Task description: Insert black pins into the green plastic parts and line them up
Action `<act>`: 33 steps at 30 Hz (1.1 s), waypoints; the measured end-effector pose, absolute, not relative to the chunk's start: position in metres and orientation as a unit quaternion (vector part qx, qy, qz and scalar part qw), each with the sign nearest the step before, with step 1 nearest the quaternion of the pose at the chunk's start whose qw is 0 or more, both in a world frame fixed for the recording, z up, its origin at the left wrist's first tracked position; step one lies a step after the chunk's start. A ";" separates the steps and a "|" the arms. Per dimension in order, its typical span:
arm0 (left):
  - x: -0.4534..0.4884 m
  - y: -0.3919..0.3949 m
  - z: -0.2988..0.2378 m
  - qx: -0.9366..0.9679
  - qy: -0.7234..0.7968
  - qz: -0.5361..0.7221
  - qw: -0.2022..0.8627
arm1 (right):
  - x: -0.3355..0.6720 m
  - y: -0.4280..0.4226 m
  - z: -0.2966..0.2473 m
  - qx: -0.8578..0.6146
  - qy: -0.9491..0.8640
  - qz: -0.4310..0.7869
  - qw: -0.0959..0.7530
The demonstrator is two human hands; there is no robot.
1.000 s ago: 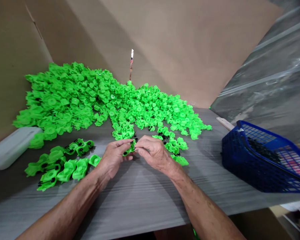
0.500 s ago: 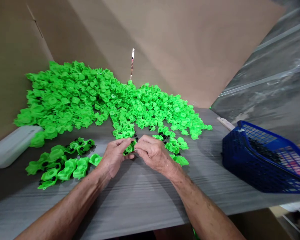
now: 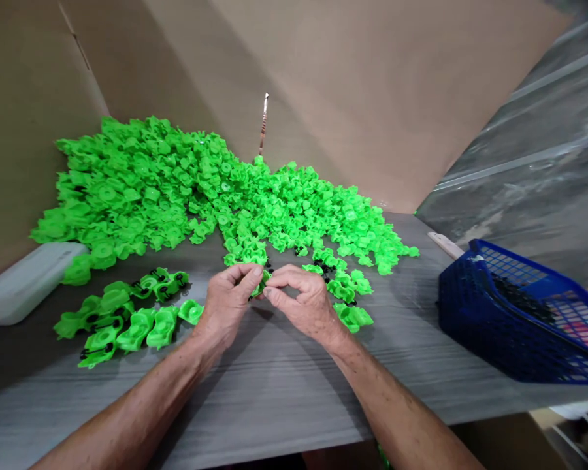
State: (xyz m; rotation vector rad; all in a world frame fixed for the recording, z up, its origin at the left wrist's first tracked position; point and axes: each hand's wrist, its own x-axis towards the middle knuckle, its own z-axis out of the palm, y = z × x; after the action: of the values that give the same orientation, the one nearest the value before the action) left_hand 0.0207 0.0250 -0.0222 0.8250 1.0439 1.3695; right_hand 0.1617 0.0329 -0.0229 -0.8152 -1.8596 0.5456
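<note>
Pinching a green plastic piece (image 3: 261,286) between my left hand (image 3: 225,305) and right hand (image 3: 304,305), fingertips pressed on it from both sides, I hold it just before the green heap (image 3: 142,189).
</note>
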 end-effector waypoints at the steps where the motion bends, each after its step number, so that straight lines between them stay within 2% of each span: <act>1: 0.021 0.025 -0.024 0.363 0.447 0.594 0.562 | 0.160 0.032 -0.023 -0.335 -0.761 0.226 0.507; 6: 0.020 0.024 -0.027 0.397 0.454 0.618 0.505 | 0.156 0.031 -0.024 -0.333 -0.739 0.222 0.542; 14: 0.019 0.023 -0.023 0.433 0.467 0.616 0.463 | 0.153 0.032 -0.030 -0.335 -0.747 0.209 0.535; 17: 0.006 0.031 -0.017 0.482 0.503 0.578 0.425 | 0.158 0.039 -0.033 -0.330 -0.749 0.220 0.530; 21: -0.022 0.044 -0.006 0.624 0.577 0.442 0.286 | 0.177 0.055 -0.040 -0.398 -0.732 0.151 0.531; 23: -0.034 0.046 -0.002 0.688 0.604 0.339 0.216 | 0.185 0.061 -0.046 -0.413 -0.763 0.087 0.489; 29: -0.044 0.039 0.003 0.762 0.642 0.050 0.074 | 0.178 0.062 -0.051 -0.457 -0.859 -0.068 0.220; 31: -0.040 0.036 0.003 0.768 0.640 0.036 0.005 | 0.172 0.063 -0.049 -0.472 -0.861 -0.080 0.172; 33: -0.032 0.035 -0.001 0.785 0.612 0.074 -0.060 | 0.169 0.065 -0.049 -0.485 -0.858 -0.080 0.149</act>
State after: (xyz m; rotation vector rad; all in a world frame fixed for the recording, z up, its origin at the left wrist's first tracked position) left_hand -0.0323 0.0350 -0.0011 2.5636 2.0006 0.2410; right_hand 0.1690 0.0653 -0.0490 -1.3931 -2.4675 -0.2308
